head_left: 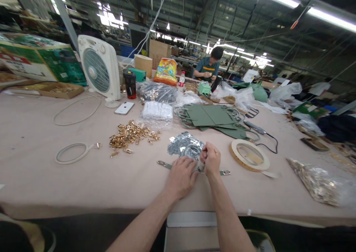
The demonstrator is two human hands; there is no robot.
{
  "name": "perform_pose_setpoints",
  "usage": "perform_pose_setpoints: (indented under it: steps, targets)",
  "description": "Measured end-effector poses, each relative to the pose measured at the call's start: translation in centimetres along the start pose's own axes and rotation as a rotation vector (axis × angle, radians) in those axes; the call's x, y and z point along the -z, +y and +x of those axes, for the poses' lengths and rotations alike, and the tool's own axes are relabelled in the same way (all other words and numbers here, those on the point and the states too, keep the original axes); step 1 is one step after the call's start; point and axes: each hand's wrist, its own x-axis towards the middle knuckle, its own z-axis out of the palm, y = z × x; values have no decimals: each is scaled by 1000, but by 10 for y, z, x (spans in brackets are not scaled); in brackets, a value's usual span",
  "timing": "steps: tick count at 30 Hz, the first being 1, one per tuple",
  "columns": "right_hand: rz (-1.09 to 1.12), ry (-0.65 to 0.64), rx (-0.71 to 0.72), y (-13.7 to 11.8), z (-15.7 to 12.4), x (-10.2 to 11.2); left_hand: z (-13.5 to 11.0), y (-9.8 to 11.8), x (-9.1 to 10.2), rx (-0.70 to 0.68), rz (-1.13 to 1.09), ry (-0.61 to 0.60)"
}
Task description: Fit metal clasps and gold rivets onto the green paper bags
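Note:
My left hand (182, 176) rests knuckles-up on the table with its fingers curled over the middle of a green strap (167, 166) that has metal clasps at both ends. My right hand (211, 160) is closed in a pinch on the same strap where the two hands meet; a small silver piece shows between the fingers. The strap's right clasp (226, 172) sticks out past my right wrist. Just beyond the hands lies a pile of silver metal parts (182, 145) on clear plastic.
A heap of gold clips (130, 134) lies to the left, a white strap loop (72, 152) further left. A tape roll (249, 154), green bag pieces (215, 117), a bag of hardware (317, 181), a phone (124, 107) and a fan (98, 66) surround them. A person sits far behind.

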Motion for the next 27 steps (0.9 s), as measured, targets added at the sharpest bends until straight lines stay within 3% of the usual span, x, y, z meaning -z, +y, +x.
perform_pose_setpoints:
  steps: [11, 19, 24, 27]
  targets:
    - [-66, 8, 136, 7, -22, 12, -2, 1, -1, 0, 21, 9]
    - [37, 11, 272, -20, -24, 6, -4, 2, 4, -18, 32, -31]
    - [-129, -142, 165, -12, -31, 2, -4, 5, 4, -18, 29, -19]
    - [-57, -133, 213, -19, -30, 1, -5, 4, 2, -8, 42, -10]
